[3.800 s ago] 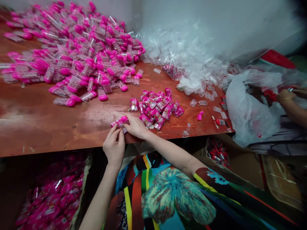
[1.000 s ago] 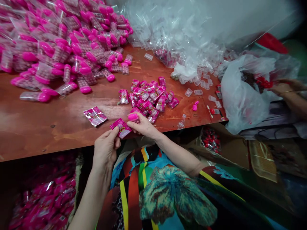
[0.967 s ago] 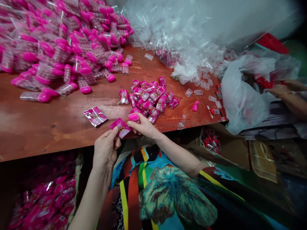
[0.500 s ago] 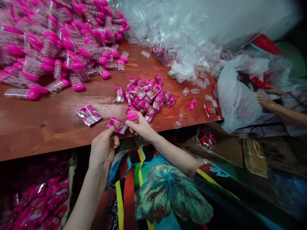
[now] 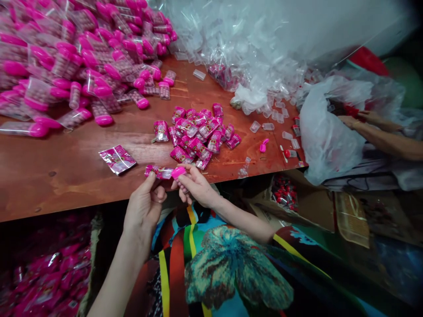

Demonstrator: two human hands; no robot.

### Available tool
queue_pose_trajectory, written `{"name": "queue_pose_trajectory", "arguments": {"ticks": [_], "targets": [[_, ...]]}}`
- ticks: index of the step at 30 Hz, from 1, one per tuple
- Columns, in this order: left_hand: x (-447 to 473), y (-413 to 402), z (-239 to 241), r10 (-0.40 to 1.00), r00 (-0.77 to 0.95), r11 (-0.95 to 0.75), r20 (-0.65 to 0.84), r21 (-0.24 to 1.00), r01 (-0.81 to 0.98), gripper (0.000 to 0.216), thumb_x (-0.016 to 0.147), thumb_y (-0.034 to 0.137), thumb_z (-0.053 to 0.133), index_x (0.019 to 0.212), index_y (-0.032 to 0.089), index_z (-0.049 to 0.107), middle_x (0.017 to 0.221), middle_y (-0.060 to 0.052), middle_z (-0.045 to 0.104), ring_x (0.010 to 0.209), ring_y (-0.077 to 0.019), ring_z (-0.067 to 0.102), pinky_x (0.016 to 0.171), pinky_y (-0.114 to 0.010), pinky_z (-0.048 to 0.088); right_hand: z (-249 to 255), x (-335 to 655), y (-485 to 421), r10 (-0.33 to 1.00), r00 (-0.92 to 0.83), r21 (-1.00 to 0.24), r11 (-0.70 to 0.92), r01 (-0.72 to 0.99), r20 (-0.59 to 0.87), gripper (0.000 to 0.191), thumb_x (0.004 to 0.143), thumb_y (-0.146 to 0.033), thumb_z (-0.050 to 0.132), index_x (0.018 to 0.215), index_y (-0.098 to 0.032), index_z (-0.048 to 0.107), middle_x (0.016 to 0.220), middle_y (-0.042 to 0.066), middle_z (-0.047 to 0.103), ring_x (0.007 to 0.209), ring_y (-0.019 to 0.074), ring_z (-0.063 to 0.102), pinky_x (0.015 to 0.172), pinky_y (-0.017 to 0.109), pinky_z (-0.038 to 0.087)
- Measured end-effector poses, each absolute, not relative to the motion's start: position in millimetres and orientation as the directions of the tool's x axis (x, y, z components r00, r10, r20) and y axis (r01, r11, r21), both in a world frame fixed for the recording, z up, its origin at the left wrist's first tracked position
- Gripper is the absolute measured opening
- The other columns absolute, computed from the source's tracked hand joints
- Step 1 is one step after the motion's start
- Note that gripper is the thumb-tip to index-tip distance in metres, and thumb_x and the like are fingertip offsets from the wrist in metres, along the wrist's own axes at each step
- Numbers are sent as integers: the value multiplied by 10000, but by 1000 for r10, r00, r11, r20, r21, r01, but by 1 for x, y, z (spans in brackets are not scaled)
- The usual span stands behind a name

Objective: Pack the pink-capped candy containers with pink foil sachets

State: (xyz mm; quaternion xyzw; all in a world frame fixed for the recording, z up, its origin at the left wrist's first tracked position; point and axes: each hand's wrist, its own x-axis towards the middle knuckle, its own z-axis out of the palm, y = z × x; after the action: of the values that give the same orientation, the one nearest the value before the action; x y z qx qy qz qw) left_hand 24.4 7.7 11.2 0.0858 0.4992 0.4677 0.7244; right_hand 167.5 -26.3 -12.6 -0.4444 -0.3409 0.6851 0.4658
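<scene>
My left hand (image 5: pixel 144 207) pinches the left end of a small pink printed pouch (image 5: pixel 157 171) at the table's front edge. My right hand (image 5: pixel 194 187) grips a pink-capped tube (image 5: pixel 178 171) whose end meets the pouch's right end. A second flat pink pouch (image 5: pixel 117 159) lies on the red-brown table (image 5: pixel 66 171) just to the left. A small heap of short pink tubes (image 5: pixel 197 132) sits right behind my hands.
A large pile of bagged pink-capped tubes (image 5: pixel 76 57) fills the back left. Clear empty bags (image 5: pixel 251 48) are heaped at the back. Loose clear caps (image 5: pixel 274 121) lie at right. Another person's hands (image 5: pixel 360 119) reach into a white plastic bag (image 5: pixel 327 136). A box of pink packets (image 5: pixel 49 281) stands below the table.
I have lifted the pouch off the table edge and brought the tube's end to the pouch's right end. The other person's hands have shifted left into the white bag.
</scene>
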Motion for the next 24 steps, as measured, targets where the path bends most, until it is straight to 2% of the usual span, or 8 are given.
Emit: {"name": "queue_pose_trajectory", "arguments": {"ticks": [6, 12, 16, 19, 21, 24], "targets": [[28, 5, 9, 807, 135, 551, -574, 651, -522, 263, 751, 312, 811, 709, 118, 639, 560, 13, 582, 371, -44, 408, 358, -170, 308, -9, 173, -29, 922, -250, -876, -366, -314, -295, 474, 993, -405, 544, 1378, -242, 321, 801, -64, 629, 379, 26, 467, 303, 123, 302], [27, 0, 8, 807, 283, 589, -518, 679, -438, 323, 779, 416, 788, 812, 108, 699, 591, -35, 627, 404, -58, 443, 392, -168, 320, -9, 176, -29, 904, -281, -852, -406, -331, -321, 478, 991, -407, 550, 1383, -242, 332, 780, -75, 589, 375, 29, 455, 299, 137, 261], [29, -5, 6, 774, 308, 633, -553, 677, -375, 363, 700, 415, 852, 688, 109, 657, 522, -15, 577, 383, -41, 398, 396, -164, 309, -14, 173, -30, 926, -277, -894, -337, -295, -258, 500, 992, -390, 553, 1406, -244, 313, 757, -85, 562, 375, 23, 414, 339, 146, 294], [32, -7, 6, 739, 321, 674, -593, 655, -342, 377, 667, 414, 878, 686, 105, 663, 522, -4, 573, 371, -23, 364, 388, -159, 276, -17, 171, -30, 937, -258, -920, -302, -249, -237, 518, 987, -330, 570, 1427, -244, 312, 746, -83, 537, 417, 25, 380, 390, 150, 316], [33, -7, 7, 732, 313, 681, -605, 649, -338, 373, 648, 400, 893, 709, 103, 675, 531, 3, 574, 375, -18, 355, 389, -157, 265, -16, 172, -30, 941, -245, -931, -290, -220, -235, 544, 979, -301, 583, 1443, -254, 303, 788, -66, 541, 469, 32, 399, 423, 149, 332], [32, -5, 10, 747, 276, 664, -604, 655, -362, 370, 643, 402, 891, 674, 118, 656, 443, 42, 475, 370, -32, 347, 402, -165, 284, -13, 178, -33, 947, -238, -942, -267, -203, -217, 615, 964, -306, 609, 1465, -285, 253, 911, -37, 568, 523, 38, 454, 453, 157, 377]]}}
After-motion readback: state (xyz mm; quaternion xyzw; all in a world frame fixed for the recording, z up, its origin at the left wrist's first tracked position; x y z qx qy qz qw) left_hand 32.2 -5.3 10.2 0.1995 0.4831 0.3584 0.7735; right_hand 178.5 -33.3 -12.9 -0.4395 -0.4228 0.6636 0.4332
